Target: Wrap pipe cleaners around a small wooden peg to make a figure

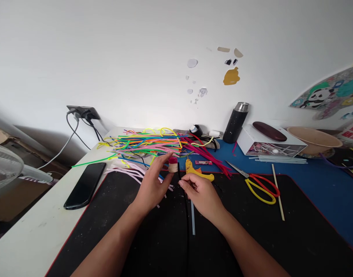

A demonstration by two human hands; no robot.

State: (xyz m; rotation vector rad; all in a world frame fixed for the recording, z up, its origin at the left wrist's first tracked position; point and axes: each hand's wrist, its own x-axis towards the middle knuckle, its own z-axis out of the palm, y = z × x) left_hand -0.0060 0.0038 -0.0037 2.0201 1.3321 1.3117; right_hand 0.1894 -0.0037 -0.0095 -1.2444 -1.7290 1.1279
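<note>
My left hand (pixel 153 182) pinches a small round piece (pixel 173 165), red on top and cream below, between thumb and fingers. Close beside it, my right hand (pixel 201 192) grips a thin black pipe cleaner (pixel 178 169) between thumb and forefinger. Its short upper end stands next to the round piece; whether they touch I cannot tell. The long part hangs down over the black mat (pixel 159 242). Just behind my right hand lies a yellow glue gun (pixel 190 167), partly hidden. A translucent glue stick (pixel 193 219) shows below that hand.
Colourful pipe cleaners (pixel 153 142) are heaped at the back. Scissors (pixel 260 186) and a pale stick (pixel 278 192) lie to the right. A phone (pixel 85 184) rests at left. Along the wall stand a black flask (pixel 236 123), a white drawer box (pixel 271 144) and a bowl (pixel 315 138).
</note>
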